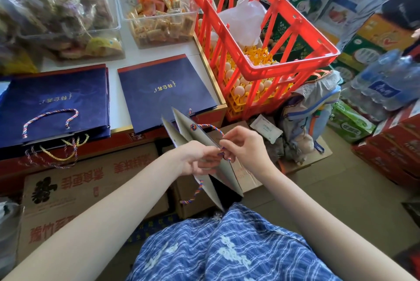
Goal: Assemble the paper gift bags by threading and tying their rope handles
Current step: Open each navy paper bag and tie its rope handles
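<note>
**Both hands pinch a rope end at the mouth of a folded gift bag**

The white table (159, 53) fills the upper left of the frame, with a red crate (261, 37) of eggs at upper centre. Two lots of flat navy bags lie on the table: a stack (54, 103) at the left, its top bag already fitted with a striped handle, and a single flat bag (163, 90) at centre. Cardboard boxes (91, 190) sit below the table edge, and a blue plaid garment (227, 246) covers the person's lap at bottom centre.

Both bare forearms rise from the lower corners and converge just below the middle of the frame. The left hand (196, 159) reaches in from the lower left, its fingers curled, gripping the bag's top edge and pinching the rope there. The right hand (244, 146) comes in from the lower right, thumb and forefinger closed on the same rope end, the other fingers loosely bent.

The held bag (204, 135) is folded flat and seen edge-on, its pale inner faces showing. Its long axis runs diagonally from upper left, near the table edge, to lower right, towards the lap. The multicoloured rope handle (211, 127) arcs from a knot at the bag's upper end down to the pinching fingertips. A second rope piece (195, 192) dangles below the left hand.
</note>
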`<control>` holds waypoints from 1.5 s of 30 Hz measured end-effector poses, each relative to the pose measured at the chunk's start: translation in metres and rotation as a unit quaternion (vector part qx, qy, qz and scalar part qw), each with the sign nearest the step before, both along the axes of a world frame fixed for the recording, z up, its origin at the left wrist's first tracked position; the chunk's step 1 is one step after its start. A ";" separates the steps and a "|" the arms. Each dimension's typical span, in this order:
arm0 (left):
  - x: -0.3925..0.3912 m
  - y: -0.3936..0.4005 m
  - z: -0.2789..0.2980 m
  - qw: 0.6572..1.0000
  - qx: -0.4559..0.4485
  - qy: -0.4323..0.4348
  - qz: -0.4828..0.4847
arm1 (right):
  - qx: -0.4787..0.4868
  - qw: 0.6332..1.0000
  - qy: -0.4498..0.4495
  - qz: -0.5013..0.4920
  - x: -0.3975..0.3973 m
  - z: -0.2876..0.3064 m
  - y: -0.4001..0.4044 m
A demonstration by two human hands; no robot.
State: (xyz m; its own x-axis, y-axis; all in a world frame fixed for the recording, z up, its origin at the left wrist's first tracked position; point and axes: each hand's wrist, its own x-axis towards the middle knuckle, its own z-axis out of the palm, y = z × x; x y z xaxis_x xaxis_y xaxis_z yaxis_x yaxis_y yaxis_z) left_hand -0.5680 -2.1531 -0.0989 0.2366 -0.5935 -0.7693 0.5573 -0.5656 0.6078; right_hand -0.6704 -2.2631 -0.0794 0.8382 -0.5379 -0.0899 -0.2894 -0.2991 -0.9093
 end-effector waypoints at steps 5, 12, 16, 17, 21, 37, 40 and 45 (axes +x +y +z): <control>-0.016 -0.001 -0.011 0.981 -0.083 -0.177 0.009 | -0.213 0.973 0.036 0.083 -0.001 -0.003 0.000; -0.018 -0.008 -0.006 0.935 -0.084 -0.344 0.024 | -0.307 0.944 0.048 0.113 0.005 0.007 -0.013; -0.016 -0.015 -0.007 0.932 -0.079 -0.347 0.070 | -0.323 0.938 0.077 0.096 0.007 0.006 -0.021; -0.014 -0.017 -0.006 0.926 -0.092 -0.361 0.060 | -0.314 0.941 0.080 0.100 0.006 0.007 -0.024; -0.011 -0.021 -0.002 0.872 -0.144 -0.468 0.000 | -0.230 0.964 0.095 0.097 0.005 0.012 -0.035; 0.008 -0.038 0.002 0.868 -0.187 -0.443 -0.124 | 0.116 0.983 0.124 0.067 0.004 0.015 -0.062; 0.001 -0.044 -0.002 0.841 -0.186 -0.497 -0.104 | 0.094 0.983 0.140 0.073 0.002 0.018 -0.066; -0.005 -0.050 -0.005 0.817 -0.174 -0.538 -0.109 | 0.101 0.987 0.119 0.026 -0.007 0.012 -0.069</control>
State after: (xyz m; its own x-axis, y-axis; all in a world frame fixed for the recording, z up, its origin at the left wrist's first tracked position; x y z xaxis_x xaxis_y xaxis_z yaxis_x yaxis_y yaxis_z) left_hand -0.5734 -2.2031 -0.1043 0.5251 -0.8501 0.0400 -0.4968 -0.2680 0.8254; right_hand -0.6772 -2.3319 -0.0676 0.8066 -0.4446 -0.3895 -0.4915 -0.1385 -0.8598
